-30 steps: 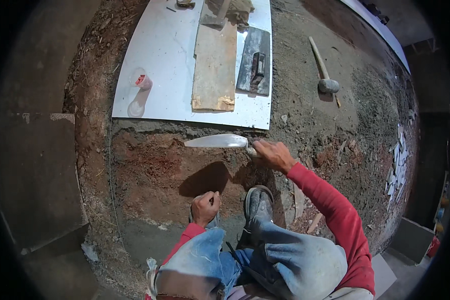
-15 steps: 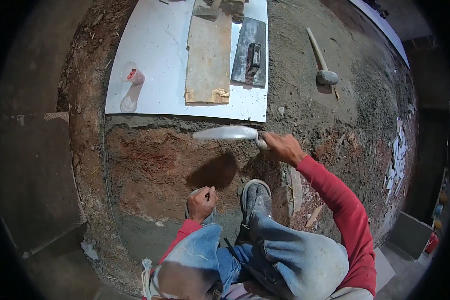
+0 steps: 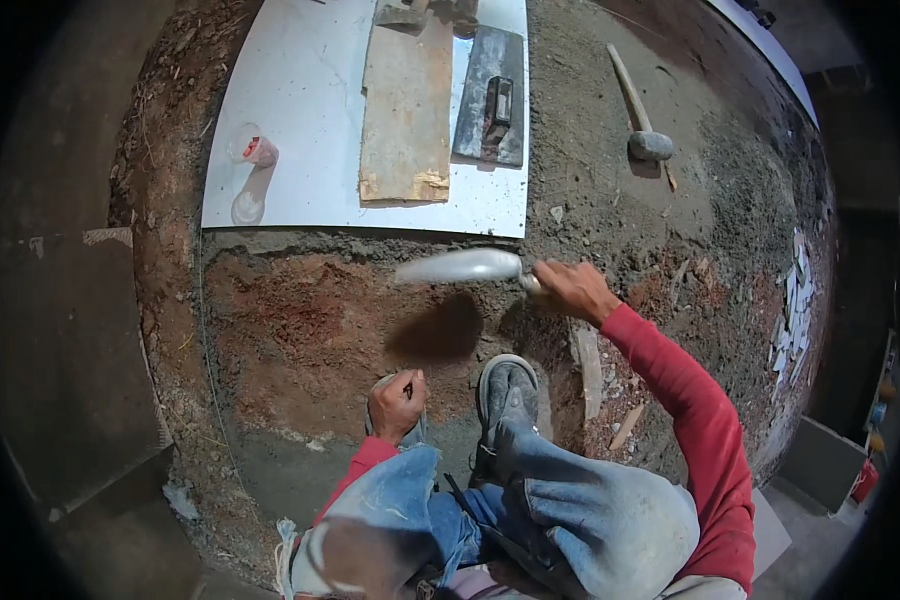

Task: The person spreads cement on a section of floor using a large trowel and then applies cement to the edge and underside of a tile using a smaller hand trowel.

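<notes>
My right hand point(image 3: 573, 292) grips the handle of a metal trowel point(image 3: 460, 264), whose long silver blade points left over rough reddish soil point(image 3: 285, 325) just below the front edge of a white slab point(image 3: 300, 70). My left hand point(image 3: 397, 403) is closed, low beside my left knee; what it may hold is hidden. On the slab lie a pale wooden board point(image 3: 407, 120), a dark notched or flat float with a handle point(image 3: 475, 100), a tool point(image 3: 400, 18) at the top and a clear cup point(image 3: 255, 150) with red pieces inside.
A mallet point(image 3: 650, 144) lies on the grey mortar bed at the right. White broken pieces point(image 3: 793, 300) are scattered along the far right. My boots point(image 3: 510, 395) stand on the soil. Darker panels point(image 3: 60, 350) lie at the left, and a grey block point(image 3: 818, 470) sits at lower right.
My right hand and the trowel have moved up and to the right. The slab and tools appear shifted up and left in the view.
</notes>
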The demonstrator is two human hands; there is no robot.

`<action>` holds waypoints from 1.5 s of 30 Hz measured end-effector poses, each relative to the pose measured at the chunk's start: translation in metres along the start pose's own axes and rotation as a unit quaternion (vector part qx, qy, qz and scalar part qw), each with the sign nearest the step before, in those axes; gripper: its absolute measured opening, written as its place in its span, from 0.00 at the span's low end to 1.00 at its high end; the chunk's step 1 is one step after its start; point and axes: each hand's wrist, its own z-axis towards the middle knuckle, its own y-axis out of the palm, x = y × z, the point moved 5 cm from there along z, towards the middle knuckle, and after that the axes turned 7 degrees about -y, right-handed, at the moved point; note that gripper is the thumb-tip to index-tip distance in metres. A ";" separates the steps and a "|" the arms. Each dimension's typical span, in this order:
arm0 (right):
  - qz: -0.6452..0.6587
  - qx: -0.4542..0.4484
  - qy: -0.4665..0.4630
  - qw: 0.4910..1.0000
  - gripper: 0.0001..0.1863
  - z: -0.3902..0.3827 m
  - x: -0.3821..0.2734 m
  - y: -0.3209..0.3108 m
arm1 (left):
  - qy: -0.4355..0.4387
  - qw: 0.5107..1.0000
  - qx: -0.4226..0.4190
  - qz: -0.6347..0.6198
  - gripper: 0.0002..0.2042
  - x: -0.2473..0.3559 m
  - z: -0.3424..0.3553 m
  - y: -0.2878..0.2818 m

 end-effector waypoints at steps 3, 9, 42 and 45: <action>-0.025 -0.065 0.072 0.995 0.24 -0.009 0.019 0.013 | -0.006 0.999 -0.001 -0.045 0.13 0.000 0.000 0.006; -0.027 -0.035 0.086 0.995 0.21 -0.020 0.026 0.012 | -0.001 0.999 -0.004 -0.048 0.14 0.010 0.002 -0.001; 0.000 -0.008 0.088 0.996 0.19 -0.030 0.034 0.015 | 0.016 1.000 0.015 -0.008 0.14 0.003 0.000 0.001; -0.031 -0.037 0.114 0.992 0.21 -0.030 0.040 0.015 | 0.020 0.999 0.025 -0.019 0.14 0.010 0.003 0.001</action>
